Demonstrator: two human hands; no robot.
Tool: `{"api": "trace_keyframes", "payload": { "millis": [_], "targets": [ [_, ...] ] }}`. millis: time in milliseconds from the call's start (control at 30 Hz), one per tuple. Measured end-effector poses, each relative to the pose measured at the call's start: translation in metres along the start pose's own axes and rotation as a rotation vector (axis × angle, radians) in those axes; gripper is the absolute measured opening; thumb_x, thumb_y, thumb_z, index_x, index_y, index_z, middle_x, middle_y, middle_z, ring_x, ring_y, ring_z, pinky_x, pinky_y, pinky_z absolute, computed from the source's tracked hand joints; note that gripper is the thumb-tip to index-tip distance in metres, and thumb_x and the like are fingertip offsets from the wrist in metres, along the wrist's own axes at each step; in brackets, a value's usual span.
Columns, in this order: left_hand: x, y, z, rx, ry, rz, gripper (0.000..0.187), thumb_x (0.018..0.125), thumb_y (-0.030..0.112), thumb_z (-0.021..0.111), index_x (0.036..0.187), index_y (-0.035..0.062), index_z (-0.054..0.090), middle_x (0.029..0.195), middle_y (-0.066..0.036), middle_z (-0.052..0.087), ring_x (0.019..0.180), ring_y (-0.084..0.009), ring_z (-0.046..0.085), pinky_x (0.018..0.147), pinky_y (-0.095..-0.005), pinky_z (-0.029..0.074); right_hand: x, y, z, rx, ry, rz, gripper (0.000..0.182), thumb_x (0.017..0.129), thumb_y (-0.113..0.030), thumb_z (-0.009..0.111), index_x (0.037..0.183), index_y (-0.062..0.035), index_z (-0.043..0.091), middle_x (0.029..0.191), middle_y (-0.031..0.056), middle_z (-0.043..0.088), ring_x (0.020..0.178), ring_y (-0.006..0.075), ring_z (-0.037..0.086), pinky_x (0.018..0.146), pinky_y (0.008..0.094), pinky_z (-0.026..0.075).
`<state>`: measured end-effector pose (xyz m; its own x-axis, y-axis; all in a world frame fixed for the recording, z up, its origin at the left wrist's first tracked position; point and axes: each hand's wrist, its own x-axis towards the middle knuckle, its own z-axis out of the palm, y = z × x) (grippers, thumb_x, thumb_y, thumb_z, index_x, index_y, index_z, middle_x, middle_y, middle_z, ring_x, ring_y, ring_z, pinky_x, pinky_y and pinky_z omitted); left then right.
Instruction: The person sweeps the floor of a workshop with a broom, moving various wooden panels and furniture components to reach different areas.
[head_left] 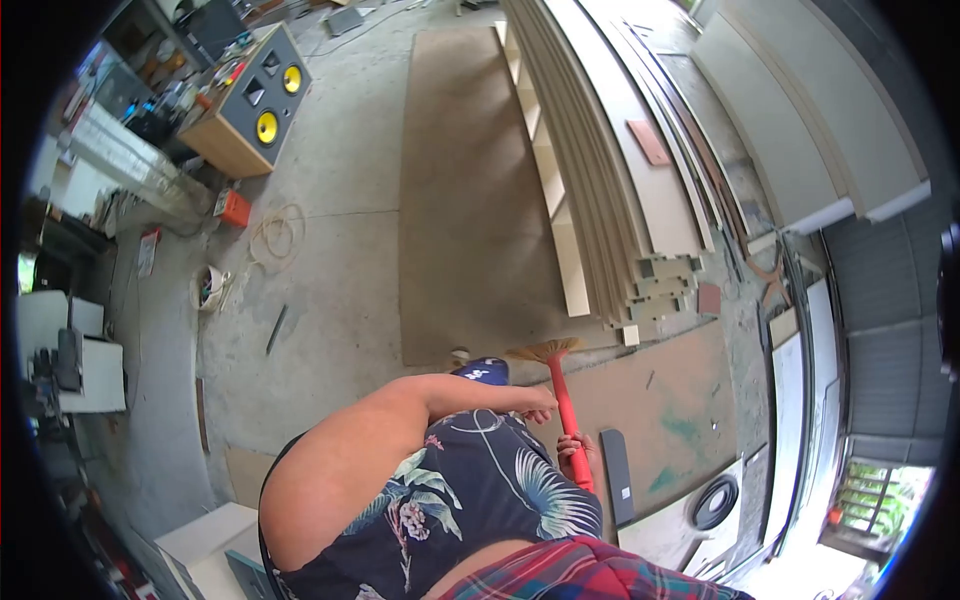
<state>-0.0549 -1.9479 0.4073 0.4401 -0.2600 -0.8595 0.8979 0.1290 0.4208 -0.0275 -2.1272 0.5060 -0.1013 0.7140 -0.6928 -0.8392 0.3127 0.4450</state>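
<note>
A broom with a red handle (563, 395) and straw-coloured bristles (545, 349) stands in front of my body, its bristles at the edge of a brown sheet. My right hand (577, 456) is closed around the lower part of the handle, as it appears in view. My left hand (539, 403) reaches across from the left and is right beside the handle, its fingers loosely bent and apart. Whether its fingertips touch the handle is hard to see. Blue cloth with white marks (484, 371) shows beyond my left forearm.
Long stacked boards (590, 150) lie on the right above a large brown sheet (460, 200). Another brown sheet (650, 390), a dark grey strip (617, 475) and a black coil (715, 502) are at right. A speaker cabinet (255, 105), orange box (232, 208) and bucket (211, 288) stand left.
</note>
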Motion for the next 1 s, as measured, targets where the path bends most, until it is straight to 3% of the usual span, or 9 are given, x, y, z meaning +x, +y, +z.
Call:
{"api": "trace_keyframes", "payload": {
  "millis": [167, 433, 567, 700, 900, 1000],
  "targets": [
    [-0.041, -0.008, -0.067, -0.138, 0.108, 0.122, 0.031, 0.077, 0.028, 0.051, 0.097, 0.0045, 0.052, 0.088, -0.009, 0.059, 0.059, -0.0163, 0.057, 0.043, -0.0243, 0.041, 0.052, 0.029, 0.051, -0.085, 0.048, 0.159, 0.012, 0.079, -0.011, 0.046, 0.077, -0.0012, 0.040, 0.060, 0.0002, 0.042, 0.050, 0.0071, 0.045, 0.048, 0.0205, 0.042],
    [-0.163, -0.066, -0.253, -0.424, 0.194, 0.261, 0.034, 0.080, 0.024, 0.048, 0.108, 0.0049, 0.045, 0.092, -0.011, 0.056, 0.068, -0.0187, 0.057, 0.054, -0.0264, 0.043, 0.205, 0.124, 0.166, -0.218, 0.039, 0.076, 0.008, 0.076, -0.006, 0.045, 0.075, -0.0005, 0.039, 0.062, 0.0020, 0.044, 0.050, 0.0079, 0.047, 0.046, 0.0200, 0.044],
    [-0.206, -0.111, -0.365, -0.625, 0.339, 0.301, 0.028, 0.081, 0.022, 0.047, 0.104, 0.0056, 0.045, 0.089, -0.010, 0.056, 0.066, -0.0170, 0.056, 0.051, -0.0250, 0.043, 0.275, 0.176, 0.227, -0.297, -0.004, 0.001, 0.006, 0.074, -0.003, 0.043, 0.075, -0.0001, 0.038, 0.062, 0.0026, 0.045, 0.050, 0.0080, 0.048, 0.045, 0.0201, 0.044],
    [-0.252, -0.129, -0.429, -0.763, 0.473, 0.363, 0.025, 0.081, 0.021, 0.048, 0.100, 0.0058, 0.046, 0.087, -0.009, 0.056, 0.066, -0.0156, 0.055, 0.050, -0.0234, 0.043, 0.320, 0.217, 0.282, -0.321, -0.039, 0.024, 0.006, 0.076, -0.004, 0.043, 0.075, -0.0005, 0.038, 0.064, 0.0041, 0.045, 0.050, 0.0088, 0.048, 0.044, 0.0204, 0.045],
    [-0.286, -0.089, -0.480, -0.866, 0.277, 0.481, 0.023, 0.080, 0.022, 0.050, 0.098, 0.0069, 0.046, 0.085, -0.008, 0.056, 0.063, -0.0155, 0.055, 0.050, -0.0234, 0.043, 0.382, 0.246, 0.362, -0.420, -0.015, 0.059, 0.008, 0.076, -0.005, 0.044, 0.078, 0.0005, 0.038, 0.065, 0.0039, 0.045, 0.051, 0.0088, 0.049, 0.045, 0.0206, 0.045],
    [-0.301, -0.055, -0.514, -0.773, 0.150, 0.588, 0.027, 0.084, 0.023, 0.046, 0.105, 0.0054, 0.046, 0.092, -0.010, 0.055, 0.073, -0.0166, 0.054, 0.060, -0.0252, 0.045, 0.419, 0.245, 0.403, -0.429, -0.017, 0.087, 0.008, 0.077, -0.006, 0.044, 0.077, 0.0003, 0.038, 0.064, 0.0036, 0.045, 0.051, 0.0089, 0.049, 0.045, 0.0209, 0.045]
  ]
}}
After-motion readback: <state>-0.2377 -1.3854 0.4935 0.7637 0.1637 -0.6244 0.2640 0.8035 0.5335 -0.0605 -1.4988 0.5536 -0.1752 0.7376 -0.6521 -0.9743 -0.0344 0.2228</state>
